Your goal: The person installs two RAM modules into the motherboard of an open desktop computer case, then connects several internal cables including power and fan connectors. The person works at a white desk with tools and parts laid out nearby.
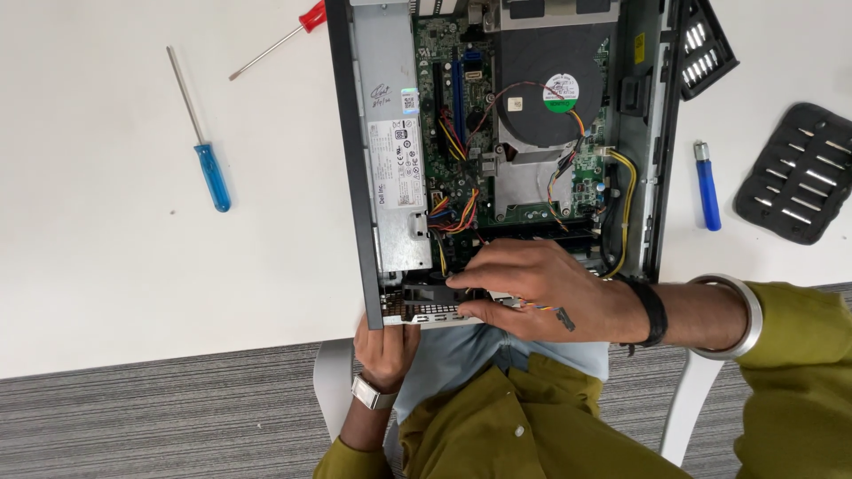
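Note:
An open desktop computer case (355,177) lies on a white table, its near end hanging over the table's edge. Inside are a green motherboard (453,168), a black fan (541,98), a silver power supply (395,177) and coloured wires. My right hand (532,288) reaches in from the right and grips a black part with a perforated metal bracket (430,302) at the case's near end. My left hand (386,346) holds the case's near bottom corner from below. A small black connector on wires lies across my right hand.
A blue-handled screwdriver (209,168) and a red-handled screwdriver (284,35) lie on the table to the left. On the right are a blue driver handle (707,186) and two black bit holders (799,173). Grey carpet and a white chair are below.

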